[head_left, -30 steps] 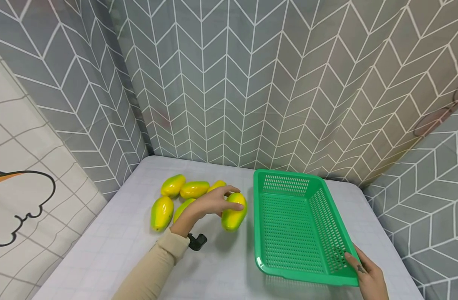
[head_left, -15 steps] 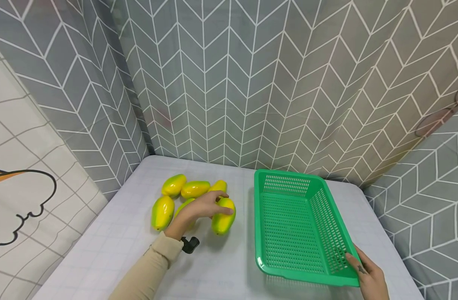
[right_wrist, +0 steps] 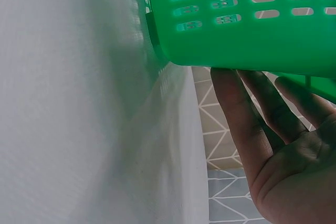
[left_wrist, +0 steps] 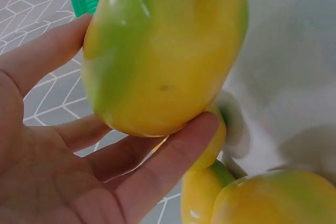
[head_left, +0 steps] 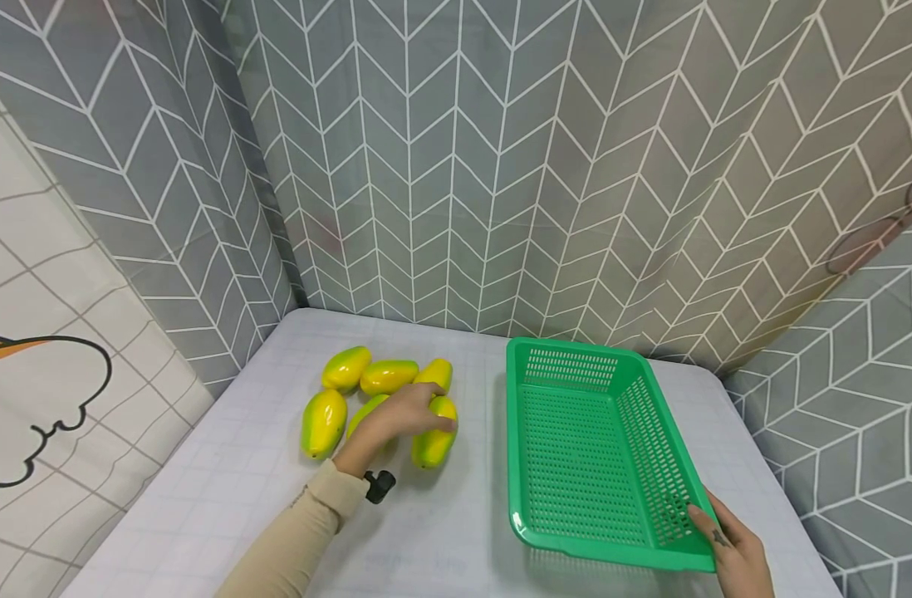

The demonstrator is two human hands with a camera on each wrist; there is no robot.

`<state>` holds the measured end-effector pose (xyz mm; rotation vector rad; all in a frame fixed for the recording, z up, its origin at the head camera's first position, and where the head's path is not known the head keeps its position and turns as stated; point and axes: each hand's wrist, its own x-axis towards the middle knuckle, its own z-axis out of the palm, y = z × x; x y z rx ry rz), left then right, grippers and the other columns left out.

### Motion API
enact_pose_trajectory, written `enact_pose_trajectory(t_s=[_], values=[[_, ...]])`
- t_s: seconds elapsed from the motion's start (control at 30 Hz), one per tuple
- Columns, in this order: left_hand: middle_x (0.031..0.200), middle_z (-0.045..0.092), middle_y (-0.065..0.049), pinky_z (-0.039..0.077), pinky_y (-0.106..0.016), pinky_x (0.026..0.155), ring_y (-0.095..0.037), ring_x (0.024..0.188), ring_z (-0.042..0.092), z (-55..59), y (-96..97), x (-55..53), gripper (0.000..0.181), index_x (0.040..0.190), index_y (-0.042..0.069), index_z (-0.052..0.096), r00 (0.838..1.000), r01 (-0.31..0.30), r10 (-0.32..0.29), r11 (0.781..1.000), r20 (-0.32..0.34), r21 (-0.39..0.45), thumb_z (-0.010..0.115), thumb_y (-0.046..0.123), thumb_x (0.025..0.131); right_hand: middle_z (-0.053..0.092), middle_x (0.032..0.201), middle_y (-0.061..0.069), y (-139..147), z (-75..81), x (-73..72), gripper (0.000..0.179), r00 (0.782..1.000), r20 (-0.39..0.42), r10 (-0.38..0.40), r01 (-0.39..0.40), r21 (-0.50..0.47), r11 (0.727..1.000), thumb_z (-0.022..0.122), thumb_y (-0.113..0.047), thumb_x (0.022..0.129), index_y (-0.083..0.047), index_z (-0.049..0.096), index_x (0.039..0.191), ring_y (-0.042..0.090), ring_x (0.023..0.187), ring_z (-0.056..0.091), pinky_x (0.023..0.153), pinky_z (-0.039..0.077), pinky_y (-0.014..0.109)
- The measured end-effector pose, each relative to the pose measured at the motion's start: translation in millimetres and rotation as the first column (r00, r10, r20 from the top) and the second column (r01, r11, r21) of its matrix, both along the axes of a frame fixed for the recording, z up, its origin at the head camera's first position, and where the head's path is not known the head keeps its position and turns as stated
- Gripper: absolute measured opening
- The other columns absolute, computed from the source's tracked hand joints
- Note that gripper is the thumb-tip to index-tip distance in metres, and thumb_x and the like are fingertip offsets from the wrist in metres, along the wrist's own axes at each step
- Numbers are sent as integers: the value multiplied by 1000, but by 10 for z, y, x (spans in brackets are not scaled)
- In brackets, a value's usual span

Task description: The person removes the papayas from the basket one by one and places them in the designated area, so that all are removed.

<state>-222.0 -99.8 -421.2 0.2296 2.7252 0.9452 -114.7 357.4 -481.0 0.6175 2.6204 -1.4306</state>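
My left hand (head_left: pixel 407 411) holds a yellow-green papaya (head_left: pixel 435 436) between thumb and fingers, low over the white table. In the left wrist view this papaya (left_wrist: pixel 163 51) fills the upper middle, its dark stem spot at the top; whether it touches the table I cannot tell. Several more papayas lie close by, one (head_left: pixel 389 377) behind and another (head_left: pixel 324 423) to the left; my wrist partly covers a further papaya (head_left: pixel 365 411). At the near right corner of the green plastic basket (head_left: pixel 512 448), my right hand (head_left: pixel 736 544) grips the rim, thumb inside and fingers outside.
The basket stands on the right half of the white table (head_left: pixel 224 498), with no fruit inside. Patterned grey curtains (head_left: pixel 441 166) hang behind and at the sides. The table's right edge (right_wrist: pixel 199 145) runs close below my right hand.
My left hand has moved left with the papaya, away from the basket and toward the other papayas, and slightly nearer me. My right hand and the basket have stayed in place.
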Motion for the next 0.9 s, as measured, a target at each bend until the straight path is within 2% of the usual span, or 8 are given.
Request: enact_pose_trajectory(t_s=[0.23, 0.43, 0.53, 0.7, 0.9], values=[[125, 73, -13, 55, -48, 104, -25, 107, 66, -9, 22, -23, 69, 141, -1, 62, 1000, -7, 8, 999, 14, -48, 84, 34, 86, 53, 152, 33, 7, 0, 2, 80, 1000, 9, 6, -6, 0, 1000, 46, -54, 110, 0, 24, 166, -7, 76, 67, 73, 58, 21], [122, 72, -13, 56, -48, 101, -25, 105, 66, 14, 39, 9, 65, 138, -1, 63, 999, -33, 35, 998, 36, -60, 86, 31, 86, 59, 147, 31, 3, 11, 9, 79, 1000, 2, 1, -1, 1, 1000, 48, -51, 110, 0, 26, 166, -4, 75, 69, 72, 58, 22], [111, 71, -10, 57, -45, 94, -23, 97, 64, 14, 45, 17, 54, 126, 1, 67, 998, -42, 45, 996, 35, -74, 87, 29, 85, 64, 142, 31, -3, 15, 11, 77, 1000, -5, -6, 6, -3, 1000, 48, -49, 111, 1, 27, 165, -2, 74, 70, 71, 59, 24], [93, 62, -7, 53, -38, 80, -22, 85, 58, -8, 48, 13, 38, 102, 6, 64, 999, -35, 39, 990, 26, -140, 88, 29, 84, 60, 146, 31, -9, 15, 14, 76, 1000, -11, -5, 5, -1, 1000, 48, -47, 111, 1, 27, 165, -3, 75, 70, 71, 58, 23], [92, 58, -9, 53, -35, 74, -23, 81, 58, -26, 47, 9, 36, 98, 6, 62, 999, -37, 41, 982, 18, -184, 88, 27, 85, 62, 145, 31, -4, 14, 14, 75, 1000, -14, -5, 5, -5, 1000, 49, -47, 111, 1, 28, 165, -5, 75, 69, 72, 58, 22]])
